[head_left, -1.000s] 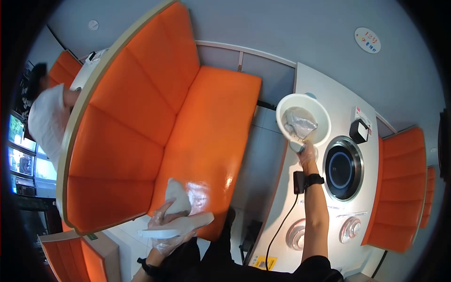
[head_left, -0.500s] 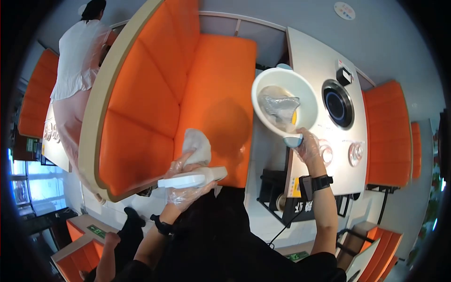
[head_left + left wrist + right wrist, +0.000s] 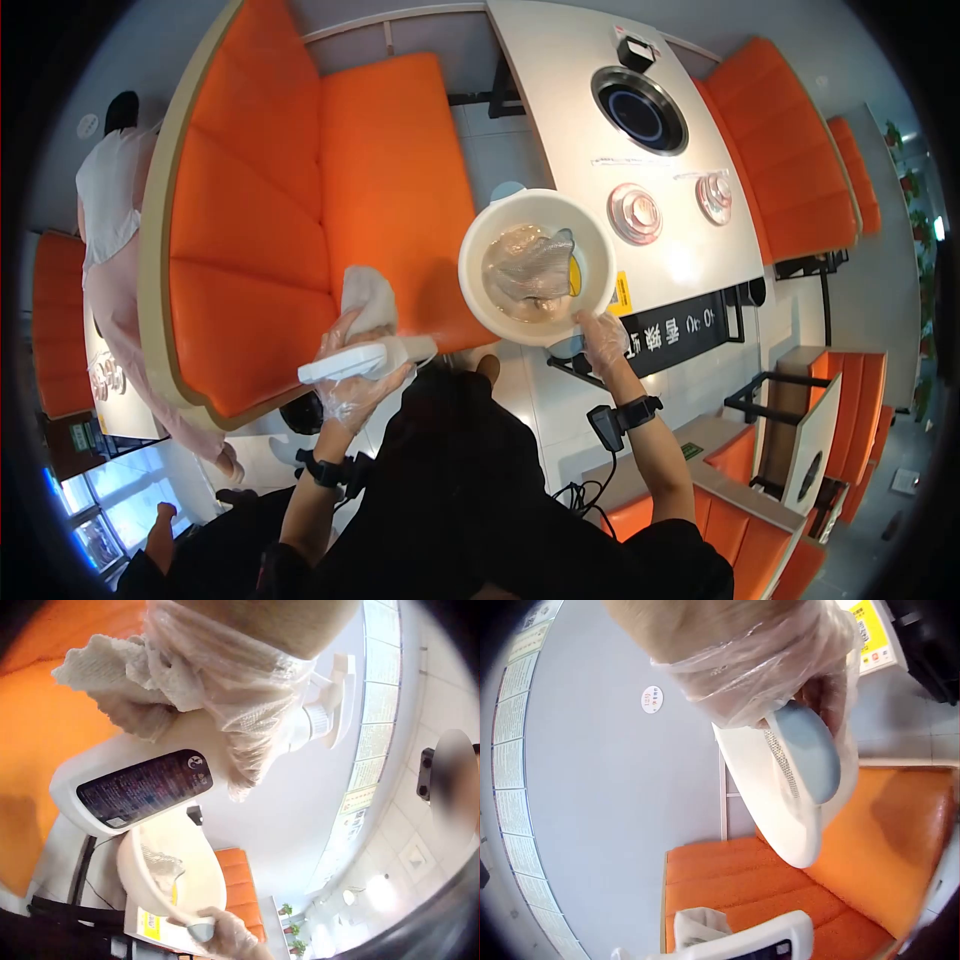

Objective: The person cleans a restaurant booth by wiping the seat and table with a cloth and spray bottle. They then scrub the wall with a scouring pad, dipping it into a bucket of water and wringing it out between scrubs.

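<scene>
My left hand [image 3: 350,402], in a clear plastic glove, holds a white spray bottle [image 3: 90,776] lying sideways, its dark label showing in the left wrist view. The same hand holds a crumpled white cloth [image 3: 369,297]. My right hand [image 3: 606,345], also gloved, grips a white basin [image 3: 604,240] by its blue-grey handle [image 3: 808,757]. Water and a soaked greyish cloth [image 3: 530,268] are inside, with a bit of something yellow [image 3: 575,276] beside the cloth. The basin hangs between the orange bench [image 3: 385,180] and the white table.
The white table [image 3: 575,165] carries a round cooktop [image 3: 640,110], a black box [image 3: 636,53] and wrapped tableware sets [image 3: 636,213]. A person in a white top [image 3: 113,195] stands behind the bench back. More orange seats [image 3: 700,520] lie at lower right. A cable [image 3: 608,490] trails from my right wrist.
My right hand has lifted the basin off the table and brought it closer to me, over the gap by the bench. The view has turned. My left hand still holds the bottle and cloth.
</scene>
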A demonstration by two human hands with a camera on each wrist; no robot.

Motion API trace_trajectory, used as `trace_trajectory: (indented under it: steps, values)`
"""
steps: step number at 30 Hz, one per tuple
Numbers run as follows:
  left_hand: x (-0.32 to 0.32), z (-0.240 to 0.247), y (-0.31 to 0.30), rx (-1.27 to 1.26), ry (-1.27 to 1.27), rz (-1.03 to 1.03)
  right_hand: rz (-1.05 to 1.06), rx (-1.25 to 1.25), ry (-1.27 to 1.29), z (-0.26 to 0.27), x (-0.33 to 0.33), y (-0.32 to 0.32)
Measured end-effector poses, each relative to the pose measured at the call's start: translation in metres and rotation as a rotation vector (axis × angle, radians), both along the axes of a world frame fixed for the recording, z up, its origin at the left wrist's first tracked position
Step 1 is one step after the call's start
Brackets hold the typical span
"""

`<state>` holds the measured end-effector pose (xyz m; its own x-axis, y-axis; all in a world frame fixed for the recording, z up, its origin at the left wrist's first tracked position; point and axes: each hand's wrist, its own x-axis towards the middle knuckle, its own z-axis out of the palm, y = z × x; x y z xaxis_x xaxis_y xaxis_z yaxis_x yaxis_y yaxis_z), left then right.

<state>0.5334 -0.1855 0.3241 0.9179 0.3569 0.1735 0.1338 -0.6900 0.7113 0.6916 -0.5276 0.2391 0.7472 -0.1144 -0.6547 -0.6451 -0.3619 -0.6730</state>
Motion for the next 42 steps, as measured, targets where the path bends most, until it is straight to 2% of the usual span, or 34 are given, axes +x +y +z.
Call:
trace_trajectory:
  steps: [1,2,3,5,6,7,9,10,12,14,18,20,23,24,25,27,29,31,34,36,37,39,40,42]
  values:
    - [0.004,0.004,-0.006,-0.037,-0.042,0.002,0.058,-0.043,-0.040,0.010,-0.009,-0.007]
    - [0.010,0.009,-0.009,0.088,-0.107,-0.072,0.115,-0.086,-0.084,0.016,-0.017,-0.014]
    - [0.016,0.017,-0.017,0.093,-0.109,-0.085,0.067,-0.033,-0.101,-0.005,-0.023,-0.030]
    - [0.030,0.034,-0.033,-0.144,-0.162,-0.117,0.060,-0.047,-0.067,0.000,-0.035,-0.041]
    - [0.036,0.038,-0.035,0.068,-0.173,-0.200,0.066,-0.064,-0.031,0.005,-0.039,-0.044]
    - [0.044,0.040,-0.042,0.068,-0.174,-0.214,0.040,-0.084,-0.030,0.009,-0.043,-0.046]
    - [0.057,0.045,-0.065,-0.202,-0.188,-0.180,0.048,-0.092,0.009,0.002,-0.047,-0.062]
    - [0.063,0.045,-0.076,-0.202,-0.186,-0.192,0.071,-0.100,0.046,-0.001,-0.048,-0.070]
    - [0.071,0.044,-0.092,-0.396,-0.187,-0.229,0.099,-0.132,0.024,0.000,-0.056,-0.079]
    - [0.081,0.045,-0.107,-0.333,-0.188,-0.264,-0.004,-0.116,-0.024,-0.002,-0.061,-0.084]
    - [0.093,0.042,-0.131,-0.251,-0.186,-0.356,-0.066,-0.064,0.006,-0.039,-0.067,-0.108]
    - [0.103,0.036,-0.144,-0.207,-0.198,-0.389,-0.220,-0.036,0.038,-0.049,-0.062,-0.116]
    - [0.116,0.027,-0.162,-0.100,-0.196,-0.432,-0.295,-0.041,0.012,-0.031,-0.049,-0.111]
    - [0.121,0.025,-0.167,-0.036,-0.188,-0.443,-0.296,-0.038,0.011,-0.044,-0.046,-0.115]
    - [0.121,0.028,-0.173,-0.031,-0.191,-0.441,-0.335,0.001,0.022,-0.064,-0.044,-0.120]
    - [0.128,0.025,-0.184,-0.215,-0.181,-0.452,-0.374,0.045,0.029,-0.084,-0.036,-0.124]
    - [0.135,0.013,-0.189,-0.152,-0.209,-0.473,-0.632,0.333,-0.004,-0.091,-0.031,-0.121]
    - [0.140,0.013,-0.195,-0.091,-0.236,-0.493,-0.634,0.377,-0.008,-0.102,-0.025,-0.128]
    - [0.141,0.010,-0.202,-0.201,-0.164,-0.433,-0.651,0.500,-0.021,-0.110,-0.023,-0.142]
    - [0.145,-0.002,-0.204,-0.217,0.089,-0.424,-0.519,0.535,0.042,-0.110,-0.024,-0.156]
    - [0.149,-0.002,-0.205,-0.217,0.085,-0.426,-0.520,0.536,0.038,-0.107,-0.022,-0.164]
    - [0.152,0.005,-0.209,-0.127,-0.092,-0.434,-0.255,-0.302,-0.078,-0.093,-0.024,-0.176]
    - [0.152,0.011,-0.212,-0.126,-0.101,-0.432,-0.130,-0.621,-0.171,-0.010,-0.028,-0.150]
    - [0.152,0.024,-0.219,-0.262,-0.082,-0.433,-0.045,-0.268,-0.643,0.045,-0.034,-0.135]
